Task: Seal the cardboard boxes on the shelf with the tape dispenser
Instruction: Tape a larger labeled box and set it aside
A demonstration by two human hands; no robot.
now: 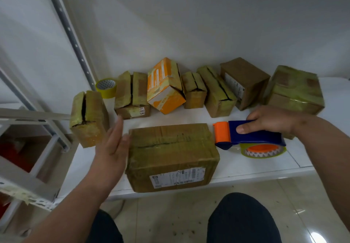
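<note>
Two hands are working at a white shelf (265, 169). At six o'clock a large cardboard box (171, 156) is lying flat – the left hand (111, 144), fingers straight, is touching its left end. The right hand (269, 119) is gripping a blue-and-orange tape dispenser (250, 136) at three o'clock, just beside the box. Smaller boxes (217, 91) are lining the wall at twelve o'clock – a yellow tape roll (106, 88) is sitting at ten.

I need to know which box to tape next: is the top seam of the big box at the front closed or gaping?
Closed but unsealed: the big box has its flaps lying flat, with a thin dark slit along the seam.
</note>
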